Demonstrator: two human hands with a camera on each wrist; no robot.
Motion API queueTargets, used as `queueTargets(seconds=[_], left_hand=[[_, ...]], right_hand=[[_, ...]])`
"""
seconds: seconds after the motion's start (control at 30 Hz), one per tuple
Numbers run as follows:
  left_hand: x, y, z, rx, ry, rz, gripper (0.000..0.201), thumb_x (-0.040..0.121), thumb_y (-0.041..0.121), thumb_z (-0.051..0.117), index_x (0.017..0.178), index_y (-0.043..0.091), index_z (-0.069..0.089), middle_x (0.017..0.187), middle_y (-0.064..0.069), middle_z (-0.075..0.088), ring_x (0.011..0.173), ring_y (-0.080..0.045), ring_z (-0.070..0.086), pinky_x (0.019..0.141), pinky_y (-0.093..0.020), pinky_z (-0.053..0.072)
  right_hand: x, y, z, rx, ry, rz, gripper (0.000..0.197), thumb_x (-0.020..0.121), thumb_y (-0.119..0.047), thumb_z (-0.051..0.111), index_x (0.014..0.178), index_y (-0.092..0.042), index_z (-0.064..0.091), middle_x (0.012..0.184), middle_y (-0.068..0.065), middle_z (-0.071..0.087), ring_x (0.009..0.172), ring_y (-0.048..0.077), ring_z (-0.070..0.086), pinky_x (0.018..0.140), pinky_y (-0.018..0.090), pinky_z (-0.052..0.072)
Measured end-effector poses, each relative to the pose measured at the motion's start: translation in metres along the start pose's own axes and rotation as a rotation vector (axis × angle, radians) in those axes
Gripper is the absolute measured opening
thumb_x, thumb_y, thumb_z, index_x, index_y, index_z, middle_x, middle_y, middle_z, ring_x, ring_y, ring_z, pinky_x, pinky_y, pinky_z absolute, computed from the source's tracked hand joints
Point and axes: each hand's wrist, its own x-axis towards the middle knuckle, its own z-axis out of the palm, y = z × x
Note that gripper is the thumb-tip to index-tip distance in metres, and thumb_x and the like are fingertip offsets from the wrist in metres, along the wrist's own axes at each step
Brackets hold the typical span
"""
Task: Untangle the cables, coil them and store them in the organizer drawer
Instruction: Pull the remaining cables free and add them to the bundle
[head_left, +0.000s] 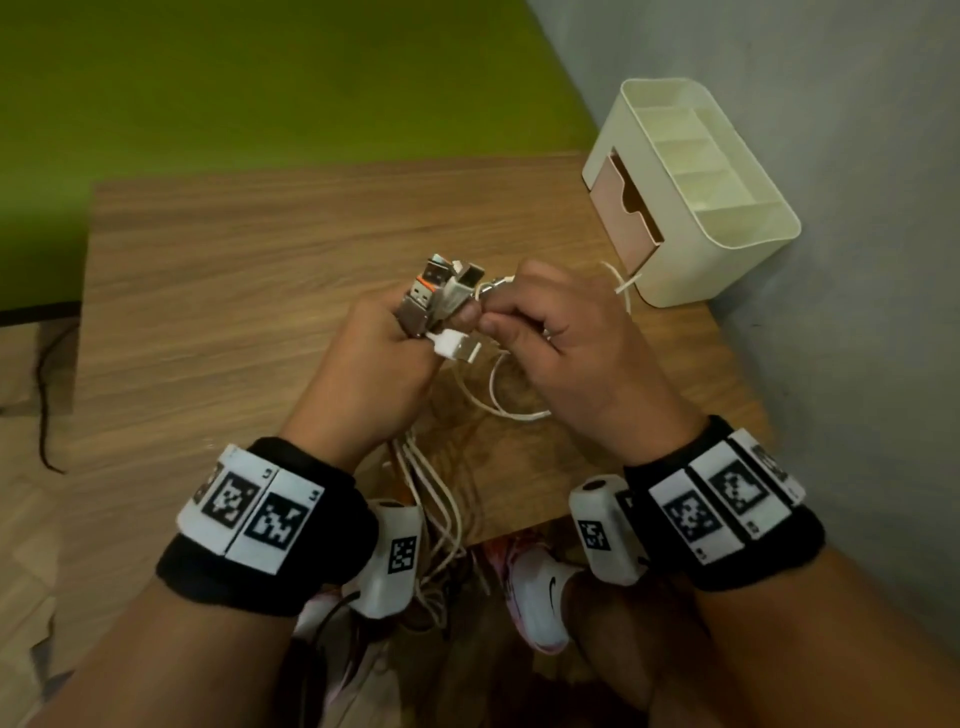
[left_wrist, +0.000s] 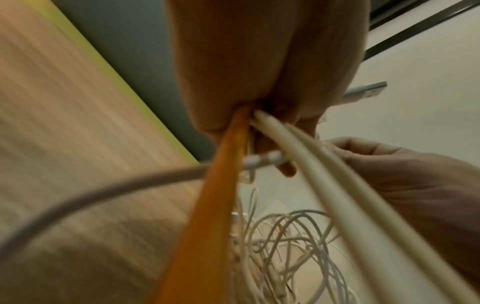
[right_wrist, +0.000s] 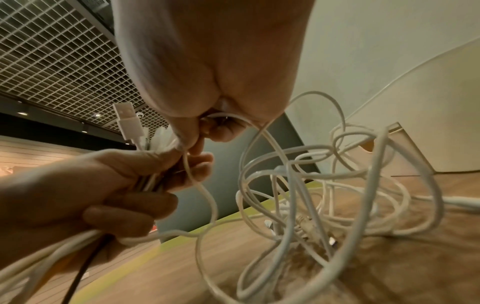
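White cables (right_wrist: 306, 185), plus one orange (left_wrist: 207, 205) and one dark lead, mostly still a tangled heap on the wooden table (head_left: 234, 270) under the hands. Left hand (head_left: 379, 374) is fisted round a bundle of USB plug ends (head_left: 436, 296) sticking up out of the fist, with the cable runs trailing down past the wrist. Right hand (head_left: 561, 332) pinches a single thin white strand near the left thumb, fingers curled tight on it.

Handling guess: light, limp, smooth-jacketed, so they slide through a loose grip and spring out of coils; loops snag each other if yanked. Plugs are the only stiff parts, so best hold is on the plug body or just behind it, then feed the strand out loop by loop. Tugging mid-strand likely tightens knots.

Cream organizer (head_left: 748, 249) sits at the table's far right corner against the wall, its pinkish-brown drawer (head_left: 623, 218) partly open, near the hands, with one white loop lying just beside its base. No coil made yet.
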Motion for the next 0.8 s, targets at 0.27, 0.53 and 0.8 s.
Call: queueTargets(seconds=[0.27,0.53,0.8], left_hand=[[0.003,0.004,-0.031,-0.597,0.068,-0.121,0.022,0.094,0.031,0.051,0.075,0.023,0.046,0.061,0.007,0.040,0.040,-0.002,0.022,0.038,-0.014,0.018],[0.007,-0.021,-0.034,0.230,0.265,-0.096,0.027,0.083,0.010,0.065,0.083,0.037,0.069,0.074,0.020,0.068,0.069,0.009,0.059,0.064,-0.013,0.046],[0.000,-0.001,-0.006,0.214,0.058,-0.058,0.039,0.085,-0.010,0.056,0.077,0.027,0.065,0.051,0.029,0.059,0.053,0.015,0.055,0.051,-0.003,0.035]], right_hand=[[-0.001,0.008,-0.011,0.073,-0.230,0.236,0.025,0.099,-0.037,0.053,0.088,-0.017,0.063,0.070,-0.008,0.058,0.064,0.002,0.054,0.056,0.013,0.035],[0.001,0.008,-0.010,-0.034,-0.214,0.255,0.022,0.101,-0.031,0.052,0.098,-0.018,0.068,0.081,-0.009,0.062,0.076,0.007,0.052,0.062,0.014,0.035],[0.000,0.009,0.006,-0.066,-0.136,0.033,0.023,0.097,-0.032,0.052,0.090,-0.015,0.065,0.081,-0.013,0.053,0.077,0.007,0.051,0.072,0.032,0.038]])
